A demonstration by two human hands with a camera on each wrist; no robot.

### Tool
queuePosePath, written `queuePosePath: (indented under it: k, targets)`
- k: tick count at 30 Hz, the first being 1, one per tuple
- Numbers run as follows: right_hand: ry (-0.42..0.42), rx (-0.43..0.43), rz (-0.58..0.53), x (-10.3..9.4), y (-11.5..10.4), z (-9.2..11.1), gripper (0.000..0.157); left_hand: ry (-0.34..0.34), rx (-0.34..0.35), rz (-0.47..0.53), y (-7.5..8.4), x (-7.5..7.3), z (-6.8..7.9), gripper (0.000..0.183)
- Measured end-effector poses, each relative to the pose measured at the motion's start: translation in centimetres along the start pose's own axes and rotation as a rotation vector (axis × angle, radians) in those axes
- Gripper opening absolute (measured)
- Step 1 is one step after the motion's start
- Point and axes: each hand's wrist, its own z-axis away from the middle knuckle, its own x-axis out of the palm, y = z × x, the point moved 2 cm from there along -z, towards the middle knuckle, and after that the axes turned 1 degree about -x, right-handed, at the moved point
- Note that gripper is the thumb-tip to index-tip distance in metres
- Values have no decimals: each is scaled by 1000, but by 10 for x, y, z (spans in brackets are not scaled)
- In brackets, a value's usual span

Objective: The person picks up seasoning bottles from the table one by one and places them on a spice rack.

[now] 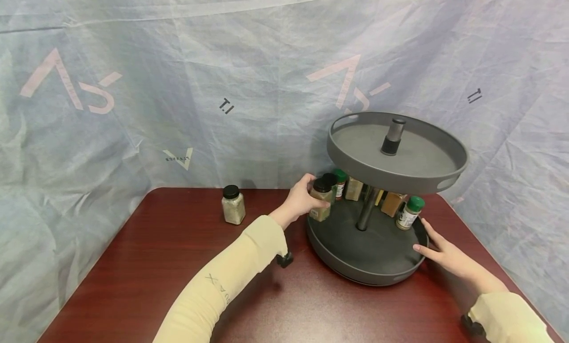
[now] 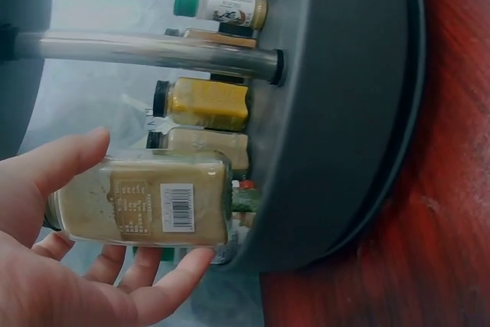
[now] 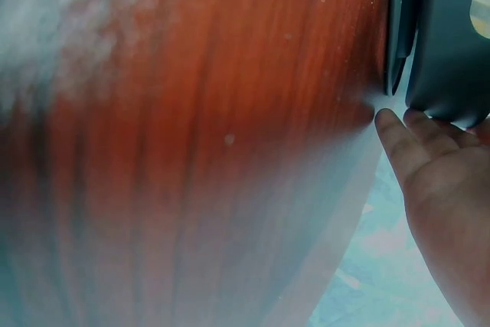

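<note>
My left hand (image 1: 301,200) holds a square glass spice jar (image 1: 321,212) with a black lid and tan powder, at the left edge of the lower tier of a dark grey two-tier turntable (image 1: 369,278). The left wrist view shows the jar's barcode label, with my thumb on one side and fingers beneath. My right hand (image 1: 449,256) holds the lower tier's right rim, thumb over the edge and fingers outside. In the right wrist view those fingertips (image 3: 387,119) touch the tray's outer wall. A green-lidded spice bottle (image 1: 407,215) stands just inside that rim.
Several jars stand along the lower tier's back, including a yellow-filled jar (image 2: 210,103). The upper tier (image 1: 400,170) overhangs them on a central post (image 1: 367,209). Another black-lidded jar (image 1: 233,207) stands on the red-brown table (image 1: 146,264) at left. A printed cloth (image 1: 249,110) hangs behind.
</note>
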Motion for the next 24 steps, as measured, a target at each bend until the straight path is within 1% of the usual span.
queuePosePath:
  k: [7, 9, 17, 24]
  targets:
    - [0, 11, 2, 1, -2, 1, 85, 39, 60, -120, -10, 10, -4, 73]
    - [2, 13, -2, 0, -2, 1, 85, 49, 69, -142, -13, 11, -5, 73]
    - [3, 23, 0, 0, -4, 1, 86, 82, 86, -152, -22, 13, -3, 75]
    - [-6, 30, -5, 1, -3, 0, 86, 105, 110, -212, -30, 17, -2, 70]
